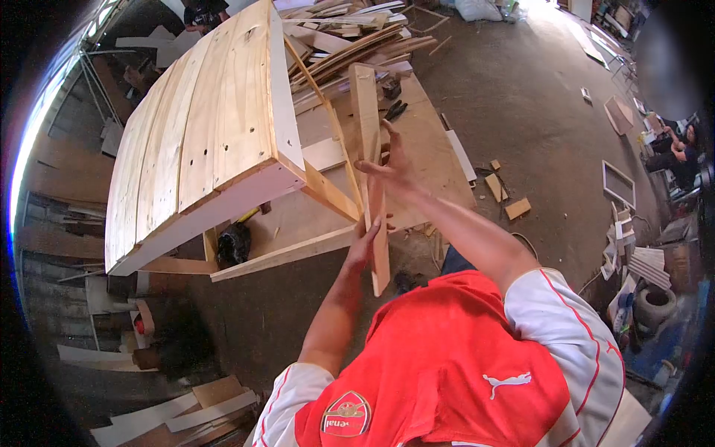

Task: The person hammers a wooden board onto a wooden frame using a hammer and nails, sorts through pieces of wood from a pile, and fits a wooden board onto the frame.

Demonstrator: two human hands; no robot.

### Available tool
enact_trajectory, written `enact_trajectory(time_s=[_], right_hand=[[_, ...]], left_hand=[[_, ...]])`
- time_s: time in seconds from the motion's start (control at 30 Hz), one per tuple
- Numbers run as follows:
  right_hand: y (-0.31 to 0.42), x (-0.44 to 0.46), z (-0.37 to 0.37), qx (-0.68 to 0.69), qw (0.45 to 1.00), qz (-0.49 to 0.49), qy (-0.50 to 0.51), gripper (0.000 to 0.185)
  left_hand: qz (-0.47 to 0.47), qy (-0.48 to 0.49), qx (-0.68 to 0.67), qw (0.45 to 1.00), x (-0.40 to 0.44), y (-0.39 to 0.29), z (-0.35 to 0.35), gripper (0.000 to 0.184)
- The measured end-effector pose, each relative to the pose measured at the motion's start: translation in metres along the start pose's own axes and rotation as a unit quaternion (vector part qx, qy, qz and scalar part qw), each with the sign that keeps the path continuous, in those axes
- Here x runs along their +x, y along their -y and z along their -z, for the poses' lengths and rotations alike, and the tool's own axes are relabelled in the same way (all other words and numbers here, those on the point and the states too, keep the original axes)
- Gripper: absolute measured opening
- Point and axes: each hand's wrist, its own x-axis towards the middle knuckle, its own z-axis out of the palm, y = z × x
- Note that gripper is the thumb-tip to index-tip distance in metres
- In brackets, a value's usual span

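Observation:
A long narrow wooden board (366, 104) stands on edge in front of me, its near end close to my shirt. My left hand (364, 243) holds its lower part, with fingers wrapped around the edge. Farther up, my right hand (395, 165) grips the same board between thumb and fingers, the index finger stretched along it. Part of the right fingers is hidden behind the board. Just left of the board is a wooden frame (290, 244) joined to a large slatted panel (201, 112) with dark knots.
Scrap strips (357, 52) are heaped on a plywood sheet (421, 141), along with black pliers (397, 111). A dark tool (234, 244) lies inside the frame. Offcuts (517, 208) dot the floor on the right. Another person (674, 153) sits at far right; a second is partly visible at top left.

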Motion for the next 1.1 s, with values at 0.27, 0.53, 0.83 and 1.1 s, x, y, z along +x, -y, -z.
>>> enact_trajectory(time_s=[0.27,0.53,0.83,1.1], right_hand=[[-0.026,-0.049,-0.028,-0.087,0.995,-0.047,0.030,0.117],[-0.025,-0.134,-0.067,-0.061,0.990,-0.053,0.112,0.090],[-0.060,-0.244,-0.083,-0.124,0.980,-0.135,0.080,0.061],[-0.060,-0.253,-0.116,-0.141,0.970,-0.160,0.115,0.057]], left_hand=[[0.058,0.025,-0.089,0.994,-0.075,0.014,0.045,0.062],[0.078,-0.035,-0.076,0.993,-0.181,0.055,0.075,0.068],[0.154,-0.187,0.016,0.970,-0.352,0.078,0.135,0.071],[-0.026,-0.280,0.047,0.958,-0.302,0.003,0.190,0.062]])
